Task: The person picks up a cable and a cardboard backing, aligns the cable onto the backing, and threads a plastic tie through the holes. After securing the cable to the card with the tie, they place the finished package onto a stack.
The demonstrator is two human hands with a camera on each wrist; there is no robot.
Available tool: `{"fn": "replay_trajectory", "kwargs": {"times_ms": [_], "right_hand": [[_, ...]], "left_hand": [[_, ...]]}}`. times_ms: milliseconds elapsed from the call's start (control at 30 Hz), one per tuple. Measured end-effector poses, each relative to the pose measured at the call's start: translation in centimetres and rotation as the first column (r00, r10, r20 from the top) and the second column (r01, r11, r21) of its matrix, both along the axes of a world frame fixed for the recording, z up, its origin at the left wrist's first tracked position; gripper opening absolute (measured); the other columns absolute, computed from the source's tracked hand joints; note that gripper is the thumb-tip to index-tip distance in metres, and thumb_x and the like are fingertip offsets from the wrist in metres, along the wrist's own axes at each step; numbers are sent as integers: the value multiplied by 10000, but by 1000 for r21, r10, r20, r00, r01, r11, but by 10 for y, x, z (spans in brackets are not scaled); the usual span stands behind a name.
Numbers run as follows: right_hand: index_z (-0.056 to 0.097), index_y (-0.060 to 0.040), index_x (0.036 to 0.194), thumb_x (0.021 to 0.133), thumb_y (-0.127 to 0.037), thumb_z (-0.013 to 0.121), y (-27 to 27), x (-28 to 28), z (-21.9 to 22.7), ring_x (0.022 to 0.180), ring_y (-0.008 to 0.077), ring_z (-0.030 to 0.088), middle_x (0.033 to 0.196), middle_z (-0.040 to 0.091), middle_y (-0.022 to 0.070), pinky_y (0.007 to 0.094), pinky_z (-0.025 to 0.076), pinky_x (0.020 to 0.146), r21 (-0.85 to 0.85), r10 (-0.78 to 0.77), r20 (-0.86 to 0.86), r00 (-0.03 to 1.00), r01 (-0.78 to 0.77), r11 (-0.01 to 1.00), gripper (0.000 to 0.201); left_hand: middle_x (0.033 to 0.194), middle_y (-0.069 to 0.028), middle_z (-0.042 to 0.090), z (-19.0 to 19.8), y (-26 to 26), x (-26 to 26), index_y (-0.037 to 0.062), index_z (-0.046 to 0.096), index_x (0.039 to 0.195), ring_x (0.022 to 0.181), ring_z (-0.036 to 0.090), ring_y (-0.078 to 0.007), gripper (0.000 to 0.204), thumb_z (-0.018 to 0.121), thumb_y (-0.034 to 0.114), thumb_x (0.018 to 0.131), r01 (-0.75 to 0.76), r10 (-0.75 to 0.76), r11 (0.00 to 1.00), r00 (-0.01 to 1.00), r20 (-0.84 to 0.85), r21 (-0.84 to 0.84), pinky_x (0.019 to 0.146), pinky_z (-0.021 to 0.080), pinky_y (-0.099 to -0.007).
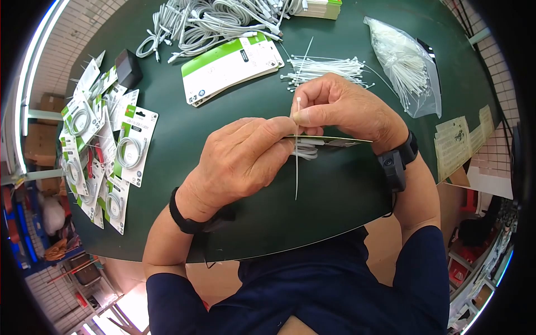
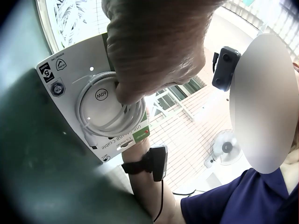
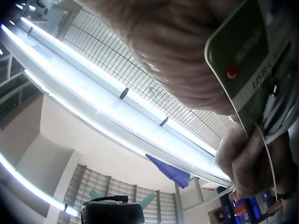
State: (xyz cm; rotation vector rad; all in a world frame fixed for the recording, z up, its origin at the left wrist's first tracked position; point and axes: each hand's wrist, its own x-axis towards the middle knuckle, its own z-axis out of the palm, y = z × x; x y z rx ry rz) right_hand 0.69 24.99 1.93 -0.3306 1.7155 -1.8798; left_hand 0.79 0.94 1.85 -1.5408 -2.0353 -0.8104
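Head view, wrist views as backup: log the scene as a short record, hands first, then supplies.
Left hand: holds a printed card with a coiled cable
Right hand: pinches a white tie near its head
Tie tail: free; whether threaded through the card, cannot tell
Table left: heap of cards with coiled cables
Table far side: loose cables, stacked flat cards
Beyond right hand: loose ties
Table right: clear bag of ties
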Motion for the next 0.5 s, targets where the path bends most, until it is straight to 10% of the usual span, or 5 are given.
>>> {"fn": "replay_trajectory", "kwargs": {"times_ms": [500], "right_hand": [[691,-16,978,940,-127,725,0,-4,-4,684,59,622,859,699,8,200,500,624,57,28,41,999,-31,998,123]], "left_hand": [[966,-84,739,-2,-1,-1,19,694,839,680,691,-204,196,809,-21,687,31,-31,999,999,28,11,594,551,-313]]}}
